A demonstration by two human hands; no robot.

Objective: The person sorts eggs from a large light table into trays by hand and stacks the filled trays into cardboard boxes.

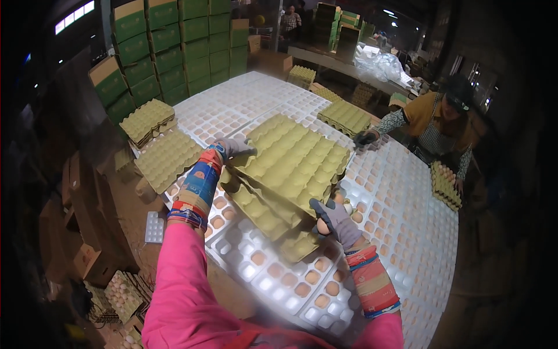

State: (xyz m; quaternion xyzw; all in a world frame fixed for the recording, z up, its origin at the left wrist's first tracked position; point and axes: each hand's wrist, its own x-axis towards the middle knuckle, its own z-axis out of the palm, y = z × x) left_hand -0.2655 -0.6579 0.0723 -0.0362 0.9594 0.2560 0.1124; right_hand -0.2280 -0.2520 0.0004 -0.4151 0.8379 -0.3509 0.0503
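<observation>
My left hand (237,147), in a grey glove, grips the left edge of a yellow-green pulp egg tray (292,161). This tray lies tilted over another pulp tray (257,205), whose near side shows under it. At the near right corner my right hand (342,222), also gloved, has a brown egg (322,227) in its fingers, and its fingertips touch or nearly touch the tray. A white egg (348,207) shows just behind that hand. Under the trays are white moulded egg trays (261,283), partly filled with brown eggs (302,289).
Stacked pulp trays (147,120) stand at left and more (344,117) at far right. A co-worker (440,122) reaches over the white trays, beside a pulp tray of eggs (445,185). Green cartons (170,48) rise behind. Cardboard boxes (93,218) and egg-filled trays (122,290) lie at lower left.
</observation>
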